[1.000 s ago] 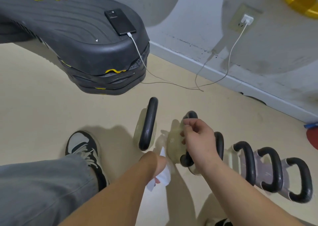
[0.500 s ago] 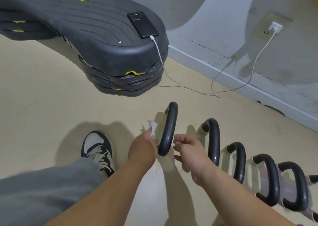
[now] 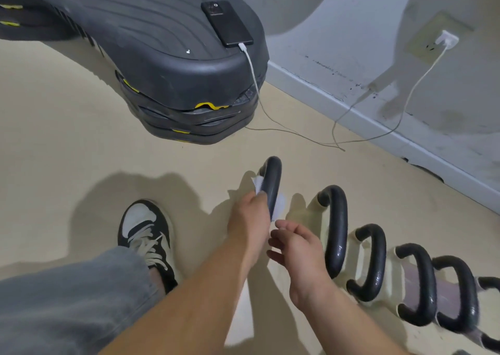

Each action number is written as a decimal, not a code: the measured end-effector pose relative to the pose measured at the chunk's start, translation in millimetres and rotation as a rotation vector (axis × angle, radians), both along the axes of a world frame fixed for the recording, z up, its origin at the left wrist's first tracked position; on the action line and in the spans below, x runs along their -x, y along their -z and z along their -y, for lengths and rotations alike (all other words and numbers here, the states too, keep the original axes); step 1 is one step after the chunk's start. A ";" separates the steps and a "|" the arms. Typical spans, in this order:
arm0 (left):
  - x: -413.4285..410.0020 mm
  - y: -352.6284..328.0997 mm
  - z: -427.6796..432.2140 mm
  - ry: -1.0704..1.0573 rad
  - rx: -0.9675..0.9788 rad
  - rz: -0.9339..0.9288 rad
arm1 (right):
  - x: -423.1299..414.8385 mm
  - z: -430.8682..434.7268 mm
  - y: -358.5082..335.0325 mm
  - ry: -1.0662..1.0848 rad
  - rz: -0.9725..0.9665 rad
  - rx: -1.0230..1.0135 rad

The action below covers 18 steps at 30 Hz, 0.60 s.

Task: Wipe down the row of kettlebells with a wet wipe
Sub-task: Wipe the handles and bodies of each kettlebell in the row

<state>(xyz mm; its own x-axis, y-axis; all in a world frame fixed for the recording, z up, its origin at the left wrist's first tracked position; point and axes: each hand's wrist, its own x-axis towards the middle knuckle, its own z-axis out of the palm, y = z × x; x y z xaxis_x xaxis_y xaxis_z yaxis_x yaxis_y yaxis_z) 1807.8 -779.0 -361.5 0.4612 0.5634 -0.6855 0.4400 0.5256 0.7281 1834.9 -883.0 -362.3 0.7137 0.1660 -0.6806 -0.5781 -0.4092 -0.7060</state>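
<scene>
Left grip (image 3: 250, 215) around wipe (image 3: 258, 183) on handle (image 3: 273, 174)

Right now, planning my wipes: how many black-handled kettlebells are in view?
6 black-handled kettlebells, one row: the first under the left hand's white wipe; second, third, fourth, fifth to its right; sixth cut off at frame edge. More may be hidden.

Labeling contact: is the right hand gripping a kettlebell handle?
No, the right hand hovers loose-fingered, holding nothing; the left hand holds the wet wipe on the first handle.
</scene>
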 end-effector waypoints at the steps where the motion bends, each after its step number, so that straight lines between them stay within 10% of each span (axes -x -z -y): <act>1: -7.7 -5.1 -3.5 0.016 0.064 -0.002 | -1.3 2.2 -2.7 0.006 0.000 -0.003; 18: -27.1 -3.0 -3.7 0.245 -0.108 -0.041 | 0.7 24.1 -16.4 0.006 -0.087 -0.071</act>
